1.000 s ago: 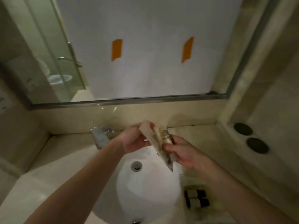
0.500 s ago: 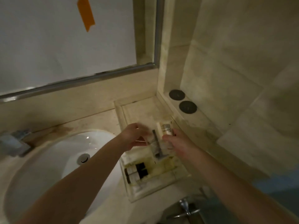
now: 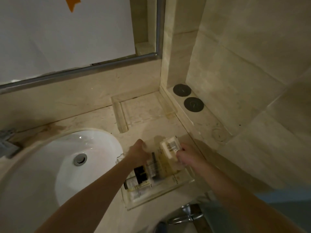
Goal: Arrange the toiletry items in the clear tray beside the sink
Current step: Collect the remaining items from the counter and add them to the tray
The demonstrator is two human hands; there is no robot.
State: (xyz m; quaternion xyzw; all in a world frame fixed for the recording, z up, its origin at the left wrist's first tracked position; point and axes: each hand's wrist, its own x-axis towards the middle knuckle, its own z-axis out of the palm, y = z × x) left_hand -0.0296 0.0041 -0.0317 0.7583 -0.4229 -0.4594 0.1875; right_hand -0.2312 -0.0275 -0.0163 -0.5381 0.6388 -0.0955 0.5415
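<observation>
A clear tray (image 3: 151, 201) lies on the counter right of the white sink (image 3: 50, 165). In it two small black-capped bottles (image 3: 137, 179) lie side by side, with flat pale packets (image 3: 175, 179) beside them. My right hand (image 3: 186, 157) grips a small white boxed item (image 3: 170, 148) over the tray's far end. My left hand (image 3: 139, 153) is closed on a thin clear packet with a dark strip (image 3: 152, 165) just above the tray's middle. What lies under my hands is hidden.
A second clear tray (image 3: 121, 115) lies farther back against the wall. Two black round coasters (image 3: 187, 97) rest on a raised ledge to the right. A mirror frame (image 3: 80, 69) runs above the counter. A chrome fitting (image 3: 185, 216) juts out below the counter edge.
The view has swung from the sink to the tray on the right. Both hands carried their items from above the basin down to the tray.
</observation>
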